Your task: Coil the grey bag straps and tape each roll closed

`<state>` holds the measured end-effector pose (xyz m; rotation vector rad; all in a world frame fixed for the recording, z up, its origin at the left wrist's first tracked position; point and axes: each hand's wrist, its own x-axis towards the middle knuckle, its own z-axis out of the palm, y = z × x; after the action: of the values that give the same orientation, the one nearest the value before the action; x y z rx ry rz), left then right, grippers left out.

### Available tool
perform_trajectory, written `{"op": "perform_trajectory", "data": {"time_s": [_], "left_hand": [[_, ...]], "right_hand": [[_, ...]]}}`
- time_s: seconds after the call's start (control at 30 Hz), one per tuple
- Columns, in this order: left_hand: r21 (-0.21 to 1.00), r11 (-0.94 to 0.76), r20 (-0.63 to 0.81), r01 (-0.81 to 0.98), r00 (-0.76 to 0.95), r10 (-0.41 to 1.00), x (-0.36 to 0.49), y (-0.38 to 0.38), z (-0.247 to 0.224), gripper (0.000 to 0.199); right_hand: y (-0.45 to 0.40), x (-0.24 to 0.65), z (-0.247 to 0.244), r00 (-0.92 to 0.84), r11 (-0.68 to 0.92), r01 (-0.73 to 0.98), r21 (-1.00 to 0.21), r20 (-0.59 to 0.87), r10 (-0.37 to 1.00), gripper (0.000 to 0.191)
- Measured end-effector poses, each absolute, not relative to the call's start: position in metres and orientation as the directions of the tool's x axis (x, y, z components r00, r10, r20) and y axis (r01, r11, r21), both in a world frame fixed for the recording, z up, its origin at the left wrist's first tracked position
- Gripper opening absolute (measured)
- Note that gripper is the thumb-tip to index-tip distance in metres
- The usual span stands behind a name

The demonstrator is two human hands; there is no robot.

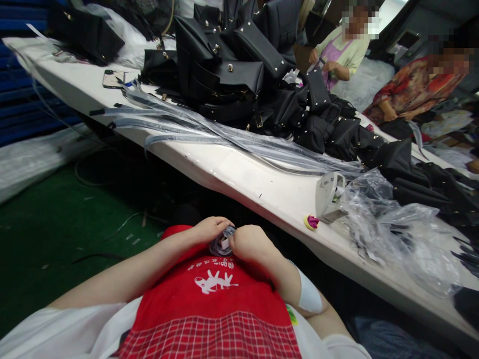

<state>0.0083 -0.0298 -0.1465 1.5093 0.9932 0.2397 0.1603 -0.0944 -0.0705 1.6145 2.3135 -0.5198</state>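
A small coil of grey, plastic-wrapped strap (221, 246) is held between my two hands, low in front of the red apron (247, 284). My left hand (212, 228) reaches in from the left side of the picture, its fingers closed on the coil's upper edge. Against the coil's right side, my right hand (249, 242) is curled, with a white tag (225, 243) showing beside its fingertips. Long plastic-wrapped straps (224, 134) lie along the white table (239, 169) beyond my hands.
Black bags (232, 75) are heaped on the table. A phone (113, 79), a white holder (325, 194), a yellow-and-pink roll (311, 222) and clear plastic bags (404, 239) lie there too. Two people (342, 55) work across the table.
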Motion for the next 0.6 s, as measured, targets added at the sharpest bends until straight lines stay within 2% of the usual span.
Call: {"op": "perform_trajectory", "data": {"time_s": [0.3, 0.6], "left_hand": [[0.878, 0.142, -0.421, 0.457, 0.595, 0.685, 0.010, -0.030, -0.145, 0.037], [0.890, 0.172, -0.428, 0.422, 0.647, 0.631, 0.013, -0.033, -0.137, 0.044]], "right_hand": [[-0.104, 0.177, -0.040, -0.246, 0.212, 0.969, -0.127, -0.409, 0.879, 0.037], [-0.083, 0.159, -0.071, -0.269, 0.252, 0.963, -0.099, -0.460, 0.846, 0.034]]}}
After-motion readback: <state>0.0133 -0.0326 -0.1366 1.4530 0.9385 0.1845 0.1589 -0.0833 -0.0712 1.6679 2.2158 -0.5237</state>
